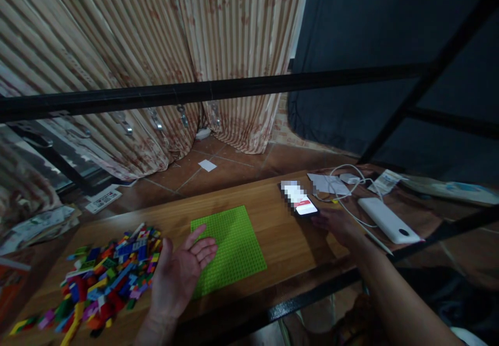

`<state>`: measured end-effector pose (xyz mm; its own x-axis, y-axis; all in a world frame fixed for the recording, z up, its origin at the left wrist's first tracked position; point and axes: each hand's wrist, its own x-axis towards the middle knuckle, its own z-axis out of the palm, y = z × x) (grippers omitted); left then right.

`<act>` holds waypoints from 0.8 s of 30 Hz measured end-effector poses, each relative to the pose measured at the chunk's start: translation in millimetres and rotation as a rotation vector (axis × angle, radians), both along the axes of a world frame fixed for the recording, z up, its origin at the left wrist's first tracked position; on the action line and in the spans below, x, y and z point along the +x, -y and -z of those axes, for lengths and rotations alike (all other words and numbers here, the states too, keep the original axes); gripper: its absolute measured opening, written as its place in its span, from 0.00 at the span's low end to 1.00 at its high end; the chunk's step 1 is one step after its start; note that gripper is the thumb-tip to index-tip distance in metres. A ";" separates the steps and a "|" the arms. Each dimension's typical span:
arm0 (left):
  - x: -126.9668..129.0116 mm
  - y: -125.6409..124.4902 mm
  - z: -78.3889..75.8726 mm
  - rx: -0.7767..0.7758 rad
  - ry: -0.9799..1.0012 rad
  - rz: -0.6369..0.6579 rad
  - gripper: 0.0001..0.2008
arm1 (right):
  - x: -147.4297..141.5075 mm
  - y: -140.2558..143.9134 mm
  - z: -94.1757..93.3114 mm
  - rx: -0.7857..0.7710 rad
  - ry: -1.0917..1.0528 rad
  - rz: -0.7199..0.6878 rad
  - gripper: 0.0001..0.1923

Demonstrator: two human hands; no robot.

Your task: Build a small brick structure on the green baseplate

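Smartphone with a black body and a lit screen (301, 200) lies flat on the wooden table top (288, 242), toward the far right part of it, and our right hand (334, 225) rests just at its near edge, fingertips touching or almost touching the phone. We cannot tell whether those fingers are spread or curled, since the hand is dim and seen from behind; it grips nothing that we can see.

Our left hand (180, 273) hovers palm up with its fingers spread apart and holds nothing. It lies over the near left corner of a flat, square, bright green studded baseplate (234, 244), which sits in the middle of the table. Just to the left of this hand is a loose heap of small plastic building bricks (105, 276) in red, blue, yellow, green and purple, spread across the left end of the table.

To the right of the phone, a long white rectangular power bank (388, 220) lies at an angle near the table's right edge, with a thin white cable (343, 187) looping behind it past some pale paper slips (326, 183).

A black metal bar (218, 90) crosses our view above the table. Beyond it hang striped beige curtains (163, 50) down to a reddish tiled floor (230, 167), and a dark cloth (390, 39) covers the right side of the background.
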<state>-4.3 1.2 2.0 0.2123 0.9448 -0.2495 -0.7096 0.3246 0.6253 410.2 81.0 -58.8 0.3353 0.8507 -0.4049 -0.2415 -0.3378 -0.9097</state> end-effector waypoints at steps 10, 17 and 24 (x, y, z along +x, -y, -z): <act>-1.6 1.3 -2.8 -0.002 -0.032 -0.024 0.37 | -4.8 -0.5 -7.0 -0.062 0.101 0.052 0.03; -1.2 1.8 -9.0 -0.006 -0.037 -0.053 0.37 | -10.3 1.2 -13.5 -0.072 0.157 0.060 0.06; -10.7 3.1 -17.0 0.001 -0.098 -0.123 0.37 | -8.5 1.5 -10.8 0.049 0.327 0.133 0.04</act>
<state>-15.1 -1.9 19.0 0.0697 0.9624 -0.2624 -0.6797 0.2384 0.6936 401.7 79.6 -48.0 0.5494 0.8067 -0.2179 0.0260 -0.2771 -0.9605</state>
